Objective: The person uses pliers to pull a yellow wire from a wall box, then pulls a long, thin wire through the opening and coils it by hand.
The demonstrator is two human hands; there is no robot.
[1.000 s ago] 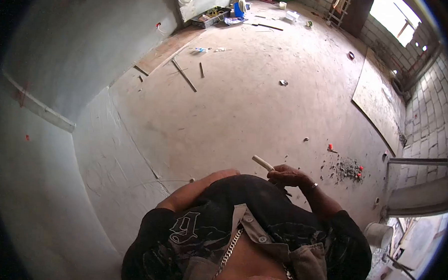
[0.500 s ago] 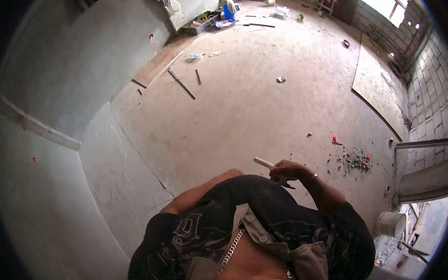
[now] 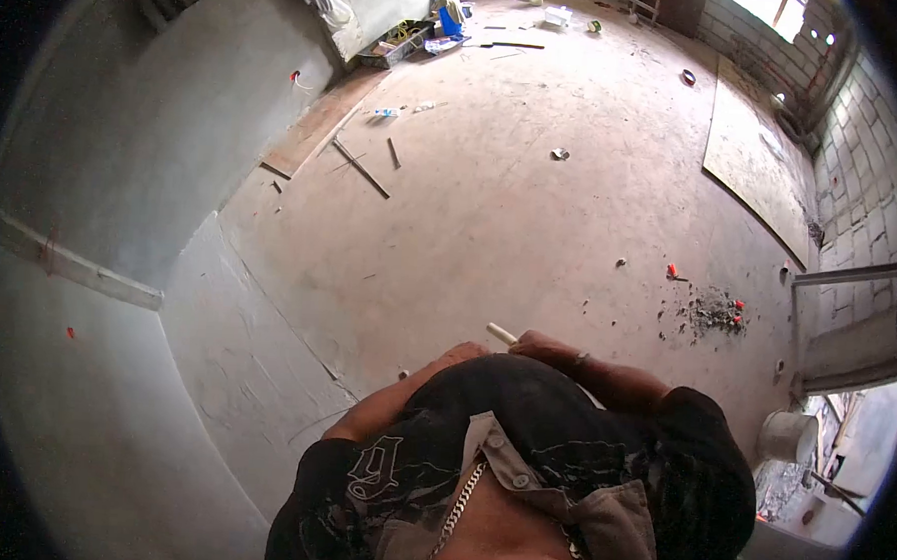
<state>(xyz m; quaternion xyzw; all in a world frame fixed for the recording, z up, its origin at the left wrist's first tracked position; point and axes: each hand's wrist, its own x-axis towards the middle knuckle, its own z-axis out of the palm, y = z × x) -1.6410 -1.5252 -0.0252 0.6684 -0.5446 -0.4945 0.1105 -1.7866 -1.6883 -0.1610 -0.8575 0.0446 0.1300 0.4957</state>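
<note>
My right hand (image 3: 551, 348) is close against my belly and is closed on a short pale tube (image 3: 502, 333), whose end sticks out to the left. Most of that hand is hidden behind my dark shirt (image 3: 522, 433). My left hand is tucked under the shirt edge; only the forearm and wrist (image 3: 435, 369) show, so its fingers are out of sight. Below me lies a bare dusty concrete floor (image 3: 491, 222).
A plastered wall (image 3: 119, 266) runs along the left. Thin sticks (image 3: 363, 168) and a wooden board (image 3: 315, 124) lie by it. Tools and containers (image 3: 429, 29) clutter the far corner. A rubble pile (image 3: 712, 312) and a white bucket (image 3: 787, 435) sit at right, a flat panel (image 3: 754, 153) beyond.
My right hand with the tube has drawn in toward my body and to the left, now partly hidden by the shirt. The view has shifted slightly.
</note>
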